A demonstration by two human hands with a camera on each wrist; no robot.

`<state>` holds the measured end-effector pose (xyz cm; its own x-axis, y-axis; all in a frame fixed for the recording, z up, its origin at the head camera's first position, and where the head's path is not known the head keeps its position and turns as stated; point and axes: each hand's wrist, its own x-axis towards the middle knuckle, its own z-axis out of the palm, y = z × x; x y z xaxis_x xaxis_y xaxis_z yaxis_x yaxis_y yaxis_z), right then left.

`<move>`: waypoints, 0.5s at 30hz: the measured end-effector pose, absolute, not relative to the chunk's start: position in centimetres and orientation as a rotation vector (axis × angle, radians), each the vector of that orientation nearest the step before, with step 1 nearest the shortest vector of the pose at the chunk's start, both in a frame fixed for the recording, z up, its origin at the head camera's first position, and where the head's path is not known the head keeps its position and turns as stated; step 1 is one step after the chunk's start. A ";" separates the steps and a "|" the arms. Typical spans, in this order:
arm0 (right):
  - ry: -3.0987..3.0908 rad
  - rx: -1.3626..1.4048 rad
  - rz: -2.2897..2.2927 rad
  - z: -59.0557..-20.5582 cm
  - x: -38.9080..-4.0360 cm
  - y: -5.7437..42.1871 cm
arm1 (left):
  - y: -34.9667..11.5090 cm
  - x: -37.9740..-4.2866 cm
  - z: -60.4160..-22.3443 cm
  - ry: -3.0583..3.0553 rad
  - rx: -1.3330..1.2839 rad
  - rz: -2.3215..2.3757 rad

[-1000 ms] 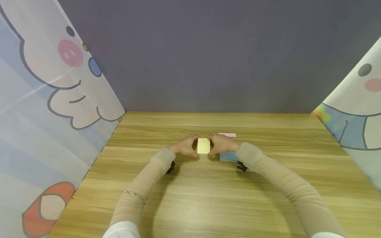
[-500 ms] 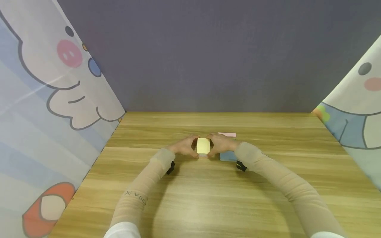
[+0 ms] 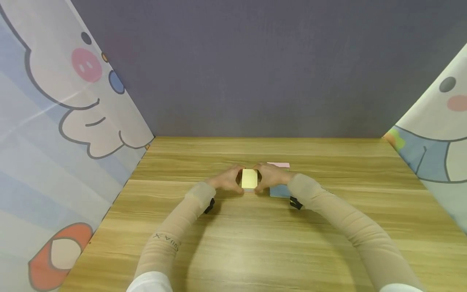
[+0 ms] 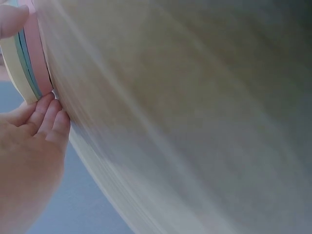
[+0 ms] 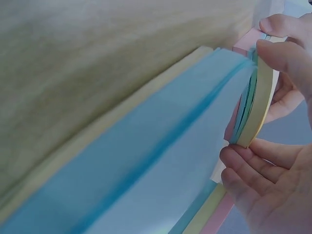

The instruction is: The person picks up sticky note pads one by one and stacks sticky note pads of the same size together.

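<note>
A small stack of sticky note pads [image 3: 249, 179] stands on the wooden table in the head view, its yellow pad on top. The right wrist view shows yellow, green, blue and pink layers in the stack [image 5: 252, 105]. My left hand [image 3: 229, 179] holds its left side, thumb at the near corner and fingers at the far one. Opposite it, my right hand [image 3: 271, 176] grips the right side in the same way. Fingertips [image 4: 46, 105] touch the stack's edge low down, near the table, in the left wrist view.
Partly under my right hand lies a blue sheet or pad [image 3: 280, 192], with a pink strip [image 3: 279, 165] behind it. Close up, yellow and pink layers [image 5: 214, 214] show at its edge. A dark wall [image 3: 255, 73] rises behind the table [image 3: 248, 251]; printed curtains [image 3: 73, 170] flank it.
</note>
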<state>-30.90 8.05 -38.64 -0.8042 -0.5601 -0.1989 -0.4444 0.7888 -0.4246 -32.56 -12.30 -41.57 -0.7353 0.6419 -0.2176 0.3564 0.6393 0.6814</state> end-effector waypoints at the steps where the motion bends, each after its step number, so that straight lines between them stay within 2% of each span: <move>1: 2.662 -0.771 -0.524 -38.7 -30.9 8.1 | -12.3 -32.5 -41.6 2.423 0.791 0.860; 15: 2.672 -0.777 -0.518 -39.1 -31.2 8.2 | -12.2 -32.6 -41.7 2.456 0.803 0.800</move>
<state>-31.17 8.21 -39.07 -0.8050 -0.5618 -0.1907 -0.4497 0.7875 -0.4215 -32.58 -12.21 -41.67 -0.7385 0.6386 -0.2164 0.3885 0.6653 0.6375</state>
